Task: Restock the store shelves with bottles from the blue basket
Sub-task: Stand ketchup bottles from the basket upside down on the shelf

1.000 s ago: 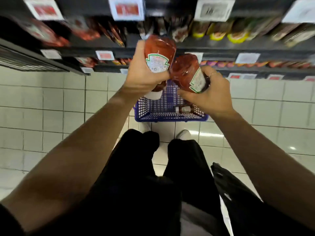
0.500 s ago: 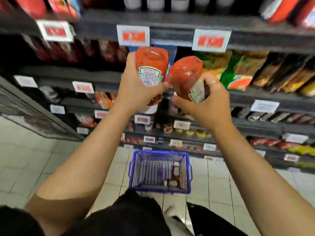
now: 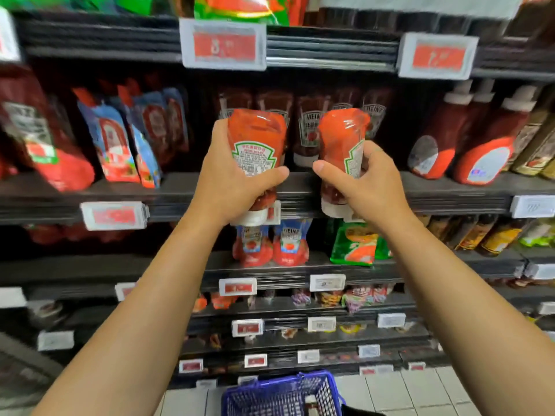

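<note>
My left hand [image 3: 228, 178] grips a red ketchup bottle [image 3: 255, 139], cap down, label toward me. My right hand [image 3: 365, 181] grips a second red ketchup bottle [image 3: 341, 136], also cap down. Both bottles are raised in front of a shelf [image 3: 300, 187] where a row of matching ketchup bottles [image 3: 309, 127] stands further back. The blue basket [image 3: 282, 394] sits on the floor at the bottom of the view, with a bottle cap showing inside.
Ketchup pouches [image 3: 120, 136] stand to the left on the same shelf and larger ketchup bottles [image 3: 480, 139] to the right. Price tags [image 3: 223, 45] hang on the shelf edges. Lower shelves hold packets and pouches. White floor tiles [image 3: 420, 391] lie beside the basket.
Both hands have risen with their bottles, and my view has tilted up from the floor to the shelves. The bottles now sit level with the ketchup shelf and slightly further apart.
</note>
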The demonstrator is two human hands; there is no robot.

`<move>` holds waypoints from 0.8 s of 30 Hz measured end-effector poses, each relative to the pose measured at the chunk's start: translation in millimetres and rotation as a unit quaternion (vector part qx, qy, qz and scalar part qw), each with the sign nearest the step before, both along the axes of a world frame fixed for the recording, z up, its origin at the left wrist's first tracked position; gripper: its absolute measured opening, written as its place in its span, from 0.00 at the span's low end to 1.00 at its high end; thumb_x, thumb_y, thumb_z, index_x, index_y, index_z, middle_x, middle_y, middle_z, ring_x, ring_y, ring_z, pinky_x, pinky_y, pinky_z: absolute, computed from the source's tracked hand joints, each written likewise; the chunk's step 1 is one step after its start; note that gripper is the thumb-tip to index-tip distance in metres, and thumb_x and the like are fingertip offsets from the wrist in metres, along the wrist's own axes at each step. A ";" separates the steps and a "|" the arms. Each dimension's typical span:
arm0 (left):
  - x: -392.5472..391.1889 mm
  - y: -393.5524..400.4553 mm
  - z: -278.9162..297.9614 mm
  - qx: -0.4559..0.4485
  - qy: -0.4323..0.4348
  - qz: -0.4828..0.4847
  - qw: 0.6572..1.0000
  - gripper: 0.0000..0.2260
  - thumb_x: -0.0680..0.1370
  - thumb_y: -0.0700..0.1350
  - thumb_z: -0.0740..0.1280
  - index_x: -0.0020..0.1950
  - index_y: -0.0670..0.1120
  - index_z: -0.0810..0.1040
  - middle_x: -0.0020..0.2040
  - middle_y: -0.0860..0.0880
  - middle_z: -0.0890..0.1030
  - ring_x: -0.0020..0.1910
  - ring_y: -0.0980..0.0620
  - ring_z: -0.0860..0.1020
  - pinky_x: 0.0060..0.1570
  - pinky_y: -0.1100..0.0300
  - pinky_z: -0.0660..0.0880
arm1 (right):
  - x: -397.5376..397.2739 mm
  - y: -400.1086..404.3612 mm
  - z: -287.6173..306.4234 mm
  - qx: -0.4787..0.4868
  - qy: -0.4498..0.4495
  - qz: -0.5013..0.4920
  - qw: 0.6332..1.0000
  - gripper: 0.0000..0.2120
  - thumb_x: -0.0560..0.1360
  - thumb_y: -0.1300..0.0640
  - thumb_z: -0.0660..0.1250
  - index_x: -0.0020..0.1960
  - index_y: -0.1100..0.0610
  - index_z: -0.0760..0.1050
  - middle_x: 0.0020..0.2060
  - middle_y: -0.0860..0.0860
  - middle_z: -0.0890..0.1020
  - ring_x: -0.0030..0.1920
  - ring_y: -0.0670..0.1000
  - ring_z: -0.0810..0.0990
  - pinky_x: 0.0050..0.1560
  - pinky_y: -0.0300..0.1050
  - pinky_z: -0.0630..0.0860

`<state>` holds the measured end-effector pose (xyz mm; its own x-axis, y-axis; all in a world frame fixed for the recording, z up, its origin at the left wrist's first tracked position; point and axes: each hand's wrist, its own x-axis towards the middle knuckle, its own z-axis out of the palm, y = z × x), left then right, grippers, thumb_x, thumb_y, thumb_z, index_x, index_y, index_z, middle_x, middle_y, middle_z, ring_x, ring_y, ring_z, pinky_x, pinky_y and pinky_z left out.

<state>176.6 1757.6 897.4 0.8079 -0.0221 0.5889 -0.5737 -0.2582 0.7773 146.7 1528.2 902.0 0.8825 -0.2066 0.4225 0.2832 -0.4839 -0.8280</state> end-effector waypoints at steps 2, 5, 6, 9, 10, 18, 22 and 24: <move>10.0 2.6 1.2 -0.004 0.007 -0.006 1.000 0.31 0.62 0.58 0.80 0.58 0.58 0.68 0.49 0.62 0.78 0.48 0.64 0.80 0.44 0.70 0.75 | 17.1 3.2 1.4 0.018 0.022 -0.025 0.999 0.23 0.68 0.34 0.75 0.50 0.50 0.81 0.37 0.40 0.83 0.37 0.36 0.80 0.39 0.34 0.73; 19.9 3.4 0.4 -0.028 0.030 -0.005 0.999 0.29 0.61 0.59 0.80 0.54 0.61 0.68 0.48 0.60 0.78 0.46 0.66 0.80 0.40 0.72 0.75 | 37.4 5.7 2.0 0.066 0.029 -0.037 0.997 0.27 0.65 0.29 0.72 0.49 0.51 0.82 0.38 0.39 0.84 0.37 0.37 0.81 0.38 0.32 0.74; 22.5 3.1 -0.2 -0.034 0.039 -0.006 0.999 0.29 0.60 0.59 0.80 0.54 0.61 0.68 0.49 0.59 0.78 0.46 0.66 0.80 0.40 0.71 0.75 | 43.5 4.9 1.6 0.077 0.027 -0.044 0.996 0.28 0.64 0.29 0.73 0.51 0.51 0.82 0.41 0.41 0.85 0.40 0.37 0.83 0.41 0.35 0.76; 24.8 -1.3 1.9 -0.041 0.057 0.000 0.998 0.30 0.59 0.61 0.80 0.53 0.61 0.67 0.50 0.58 0.78 0.47 0.65 0.80 0.42 0.69 0.77 | 59.4 3.0 -0.8 0.085 0.037 -0.057 0.994 0.30 0.64 0.30 0.75 0.55 0.51 0.80 0.47 0.44 0.86 0.47 0.41 0.84 0.48 0.42 0.80; 25.3 -3.5 3.7 -0.045 0.059 0.007 0.997 0.30 0.59 0.61 0.80 0.53 0.61 0.67 0.50 0.58 0.78 0.46 0.65 0.80 0.42 0.68 0.77 | 63.1 2.9 -2.4 0.077 0.038 -0.060 0.995 0.30 0.64 0.31 0.75 0.56 0.51 0.79 0.48 0.44 0.85 0.47 0.40 0.83 0.47 0.40 0.79; 22.8 -16.7 15.9 -0.033 0.094 0.034 0.994 0.31 0.58 0.65 0.78 0.52 0.59 0.67 0.51 0.55 0.79 0.46 0.64 0.81 0.45 0.61 0.80 | 59.2 -4.4 -10.1 0.024 0.046 -0.052 0.997 0.31 0.65 0.30 0.74 0.57 0.51 0.77 0.49 0.44 0.83 0.51 0.44 0.82 0.50 0.43 0.80; 20.3 -18.6 21.9 -0.070 0.137 -0.016 0.988 0.25 0.65 0.64 0.76 0.54 0.55 0.70 0.46 0.55 0.83 0.44 0.62 0.84 0.39 0.65 0.80 | 19.5 -3.2 -17.1 0.000 -0.111 -0.080 0.991 0.26 0.71 0.40 0.76 0.63 0.48 0.72 0.57 0.49 0.78 0.56 0.47 0.79 0.57 0.44 0.78; 19.9 -19.8 22.7 -0.107 0.154 -0.048 0.981 0.21 0.72 0.60 0.74 0.56 0.52 0.72 0.46 0.56 0.85 0.46 0.57 0.85 0.39 0.63 0.81 | -1.2 14.4 -25.5 0.025 -0.136 -0.004 0.990 0.21 0.72 0.44 0.75 0.60 0.44 0.72 0.53 0.47 0.78 0.53 0.47 0.80 0.52 0.45 0.80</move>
